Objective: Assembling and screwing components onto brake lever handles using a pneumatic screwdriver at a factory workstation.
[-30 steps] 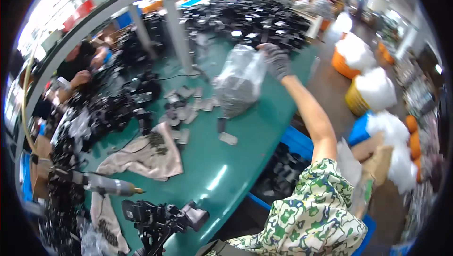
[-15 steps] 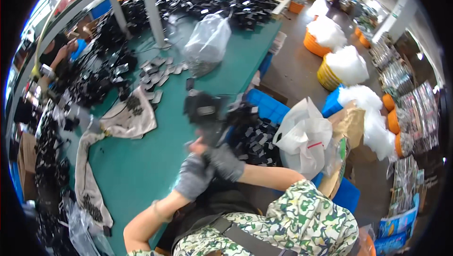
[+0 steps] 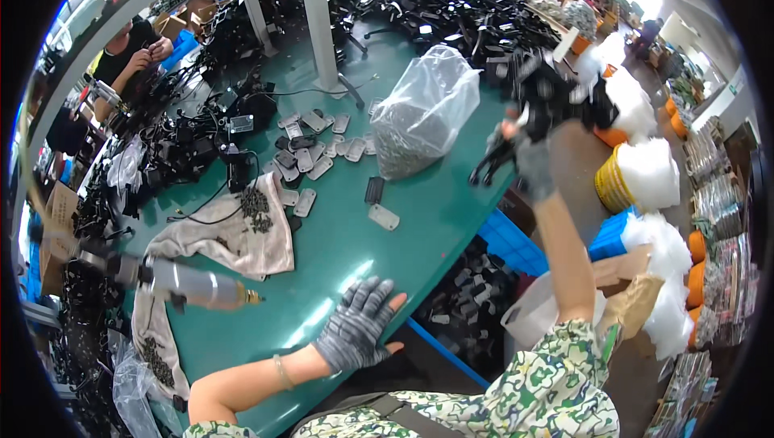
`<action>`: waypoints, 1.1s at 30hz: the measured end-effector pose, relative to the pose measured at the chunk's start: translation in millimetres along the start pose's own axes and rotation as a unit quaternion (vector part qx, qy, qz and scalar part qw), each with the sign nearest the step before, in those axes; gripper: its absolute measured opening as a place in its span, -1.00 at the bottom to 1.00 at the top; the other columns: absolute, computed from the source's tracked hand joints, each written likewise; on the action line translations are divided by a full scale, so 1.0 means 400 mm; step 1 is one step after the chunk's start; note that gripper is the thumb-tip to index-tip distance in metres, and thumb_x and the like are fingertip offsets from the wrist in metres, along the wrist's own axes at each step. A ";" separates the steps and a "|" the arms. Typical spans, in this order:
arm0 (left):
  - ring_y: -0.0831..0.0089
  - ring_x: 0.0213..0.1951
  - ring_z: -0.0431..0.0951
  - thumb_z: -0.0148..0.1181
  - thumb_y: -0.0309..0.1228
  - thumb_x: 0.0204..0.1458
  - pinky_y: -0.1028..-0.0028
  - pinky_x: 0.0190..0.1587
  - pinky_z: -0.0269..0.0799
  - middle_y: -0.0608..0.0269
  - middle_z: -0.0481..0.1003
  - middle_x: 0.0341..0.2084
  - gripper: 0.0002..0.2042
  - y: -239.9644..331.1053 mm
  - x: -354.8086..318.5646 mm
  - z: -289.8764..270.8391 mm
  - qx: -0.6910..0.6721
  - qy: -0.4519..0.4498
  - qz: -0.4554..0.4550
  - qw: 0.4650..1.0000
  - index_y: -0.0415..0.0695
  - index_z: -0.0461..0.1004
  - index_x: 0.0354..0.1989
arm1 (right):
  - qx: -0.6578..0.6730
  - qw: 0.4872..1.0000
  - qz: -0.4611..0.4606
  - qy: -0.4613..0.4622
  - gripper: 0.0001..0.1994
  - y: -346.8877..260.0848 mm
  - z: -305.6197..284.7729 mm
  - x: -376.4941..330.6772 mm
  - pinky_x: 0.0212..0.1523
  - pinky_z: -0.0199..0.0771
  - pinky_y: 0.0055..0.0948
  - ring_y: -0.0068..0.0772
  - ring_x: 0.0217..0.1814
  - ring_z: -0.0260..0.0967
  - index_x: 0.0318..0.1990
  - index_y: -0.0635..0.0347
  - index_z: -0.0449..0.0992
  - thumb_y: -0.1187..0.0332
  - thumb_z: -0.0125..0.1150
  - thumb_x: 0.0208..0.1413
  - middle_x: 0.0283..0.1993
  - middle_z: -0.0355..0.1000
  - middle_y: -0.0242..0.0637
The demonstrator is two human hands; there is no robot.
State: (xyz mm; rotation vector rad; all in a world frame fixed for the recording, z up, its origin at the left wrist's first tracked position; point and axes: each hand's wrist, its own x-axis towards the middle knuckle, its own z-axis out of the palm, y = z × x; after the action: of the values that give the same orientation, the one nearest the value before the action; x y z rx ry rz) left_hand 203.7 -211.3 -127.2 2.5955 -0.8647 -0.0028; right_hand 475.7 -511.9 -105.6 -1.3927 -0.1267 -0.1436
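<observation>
My left hand (image 3: 358,323), in a grey striped glove with bare fingertips, lies flat on the green tabletop (image 3: 322,236) near its edge, fingers spread. My right arm stretches forward past the table's right edge. Its gloved hand (image 3: 534,165) grips a bunch of black plastic parts (image 3: 556,95), smeared by motion. Dark prongs or cable ends hang from the bunch. Behind it rises a big heap of black parts (image 3: 451,10). Left of my right hand stands a clear plastic bag (image 3: 419,115) filled with small dark pieces.
A power screwdriver (image 3: 201,286) juts in from the left over a cloth (image 3: 250,248) strewn with screws. Several grey plates (image 3: 318,148) lie mid-table. Below the right edge sits a blue crate (image 3: 508,244) of black parts. Another person (image 3: 133,55) works at far left.
My hands were together in front of me at the black parts. Now the right has carried a bunch away to the far right, and the left rests on the table. The view has shifted.
</observation>
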 end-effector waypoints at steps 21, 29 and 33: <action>0.12 0.13 0.28 0.18 -0.09 -0.08 0.14 0.22 0.14 0.13 0.33 0.05 -0.44 -0.041 0.026 0.016 0.017 -0.042 -0.045 0.998 0.04 0.38 0.15 | -0.618 0.732 0.043 0.282 0.21 0.189 0.020 0.661 0.42 -0.14 -0.14 0.03 0.52 -0.28 0.43 0.09 -0.19 -0.40 0.25 -0.29 0.47 -0.21 0.08; 0.10 0.17 0.23 0.15 -0.13 -0.06 0.13 0.25 0.11 0.09 0.30 0.08 -0.42 -0.030 0.046 0.010 -0.019 -0.066 -0.045 0.997 -0.01 0.33 0.20 | -0.654 0.729 0.021 0.203 0.30 0.278 -0.042 0.623 0.41 -0.15 0.03 0.20 0.50 -0.33 0.45 -0.19 -0.33 -0.43 0.32 -0.43 0.49 -0.48 0.09; 0.12 0.16 0.25 0.19 -0.17 -0.07 0.14 0.24 0.11 0.13 0.31 0.07 -0.47 -0.039 0.030 0.046 0.038 -0.055 -0.029 0.997 0.04 0.38 0.15 | -0.682 0.708 0.082 0.167 0.22 0.300 -0.031 0.697 0.40 -0.09 0.01 0.25 0.48 -0.31 0.43 -0.41 -0.34 -0.35 0.35 -0.36 0.50 -0.50 0.05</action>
State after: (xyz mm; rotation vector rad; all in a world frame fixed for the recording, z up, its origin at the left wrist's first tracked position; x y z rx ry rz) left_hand 220.1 -213.8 -148.5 2.7126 -0.8414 -0.1326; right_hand 771.2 -510.8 -175.6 -2.8276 0.5373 -0.3842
